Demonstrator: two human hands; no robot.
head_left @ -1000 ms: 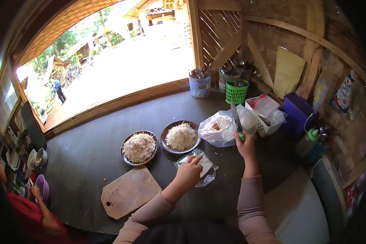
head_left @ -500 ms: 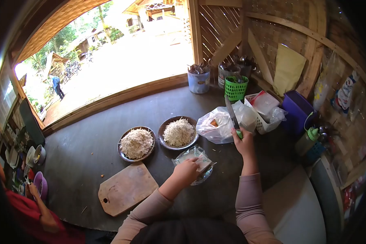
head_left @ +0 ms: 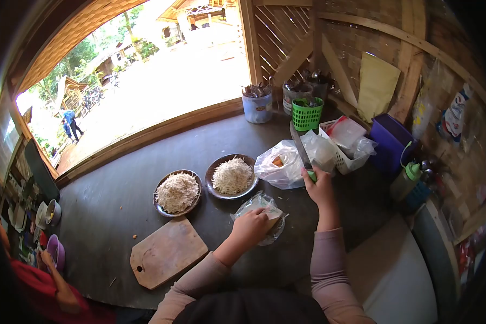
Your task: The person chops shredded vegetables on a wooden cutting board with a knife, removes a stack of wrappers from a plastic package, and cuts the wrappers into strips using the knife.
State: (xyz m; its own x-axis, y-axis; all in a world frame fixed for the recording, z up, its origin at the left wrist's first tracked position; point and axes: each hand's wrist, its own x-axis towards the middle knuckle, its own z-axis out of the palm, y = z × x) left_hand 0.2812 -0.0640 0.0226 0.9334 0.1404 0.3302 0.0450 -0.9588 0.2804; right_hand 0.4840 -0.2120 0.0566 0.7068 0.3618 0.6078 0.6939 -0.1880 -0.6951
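Note:
My right hand [head_left: 320, 188] is closed around the green handle of a knife [head_left: 300, 144], its blade pointing up and away from me. Fingers curled, my left hand [head_left: 249, 227] grips a pale flat block [head_left: 273, 219] that lies in a clear plastic bag [head_left: 254, 202] on the dark table. What exactly the block is, I cannot tell. Left of it lies a wooden cutting board [head_left: 169, 252]. Beyond the bag stand two plates heaped with pale shreds, one left plate [head_left: 156, 203] and one right plate [head_left: 208, 186]. A white plastic bag [head_left: 278, 175] sits just behind the knife hand.
A green basket [head_left: 306, 116], a blue bucket [head_left: 257, 108], a white basket [head_left: 344, 162] and a purple container [head_left: 389, 141] line the back right. At lower left, a person in a red sleeve [head_left: 43, 286] works near a purple bowl [head_left: 59, 254].
My left fingers have closed further onto the pale block. The knife stays raised in my right hand. The whole view has shifted slightly.

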